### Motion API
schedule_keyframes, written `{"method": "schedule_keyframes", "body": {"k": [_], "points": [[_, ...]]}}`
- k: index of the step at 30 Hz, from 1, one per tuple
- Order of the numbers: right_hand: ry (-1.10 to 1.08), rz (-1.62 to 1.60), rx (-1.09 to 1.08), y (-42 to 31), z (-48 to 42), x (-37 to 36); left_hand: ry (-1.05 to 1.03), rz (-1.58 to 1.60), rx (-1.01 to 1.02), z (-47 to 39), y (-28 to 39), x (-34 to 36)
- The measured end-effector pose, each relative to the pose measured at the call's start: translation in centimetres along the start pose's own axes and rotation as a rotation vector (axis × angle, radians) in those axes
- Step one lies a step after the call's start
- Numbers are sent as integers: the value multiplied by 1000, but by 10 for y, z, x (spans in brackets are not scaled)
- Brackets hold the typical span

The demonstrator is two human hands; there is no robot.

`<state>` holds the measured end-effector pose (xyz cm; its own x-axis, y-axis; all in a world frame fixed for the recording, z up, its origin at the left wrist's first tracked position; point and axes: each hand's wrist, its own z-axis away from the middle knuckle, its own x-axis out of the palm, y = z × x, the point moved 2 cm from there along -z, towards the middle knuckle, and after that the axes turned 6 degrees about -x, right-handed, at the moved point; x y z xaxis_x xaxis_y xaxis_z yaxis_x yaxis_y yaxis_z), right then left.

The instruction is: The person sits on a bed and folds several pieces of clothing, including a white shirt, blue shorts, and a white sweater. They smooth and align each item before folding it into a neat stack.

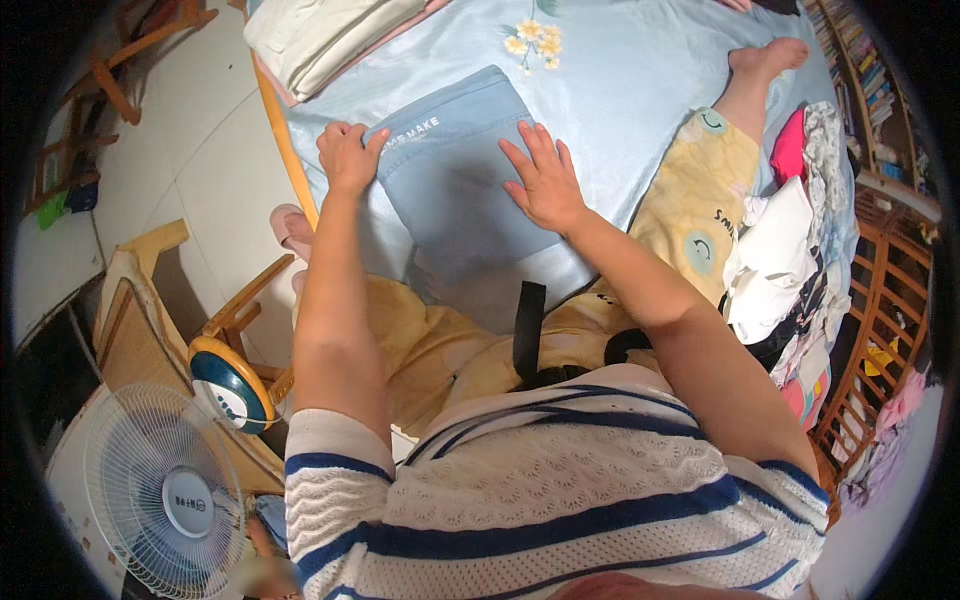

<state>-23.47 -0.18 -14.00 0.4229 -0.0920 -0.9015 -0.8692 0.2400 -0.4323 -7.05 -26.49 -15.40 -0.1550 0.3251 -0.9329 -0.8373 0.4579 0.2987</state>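
Note:
A folded blue cloth (pixel 465 202), apparently a garment, lies on the light-blue bedsheet (pixel 600 97) in front of me. White lettering runs across its upper band. My left hand (pixel 349 157) pinches its far left corner, with the thumb on top and the other fingers curled at the edge. On the right, my right hand (pixel 547 180) rests over the cloth's side with fingers spread, holding nothing. The cloth's near edge lies by my yellow trousers (pixel 427 322). Whatever is beneath the folded layers is hidden.
Folded white clothes (pixel 330 45) are stacked at the bed's far left. A clothes heap (pixel 780 262) lies beyond my outstretched leg. At left stand a wooden chair (pixel 142 315) and an electric fan (pixel 165 495). Another person (pixel 266 577) is partly visible low at left.

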Motion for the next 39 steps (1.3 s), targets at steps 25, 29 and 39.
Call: {"method": "schedule_keyframes", "body": {"k": [25, 29, 39], "points": [[91, -785, 593, 42, 66, 15, -402, 1318, -762, 180, 6, 66], [-22, -1059, 695, 21, 60, 10, -436, 1298, -771, 170, 15, 54], [-56, -588, 88, -38, 34, -75, -780, 1952, -626, 198, 82, 42]]}}
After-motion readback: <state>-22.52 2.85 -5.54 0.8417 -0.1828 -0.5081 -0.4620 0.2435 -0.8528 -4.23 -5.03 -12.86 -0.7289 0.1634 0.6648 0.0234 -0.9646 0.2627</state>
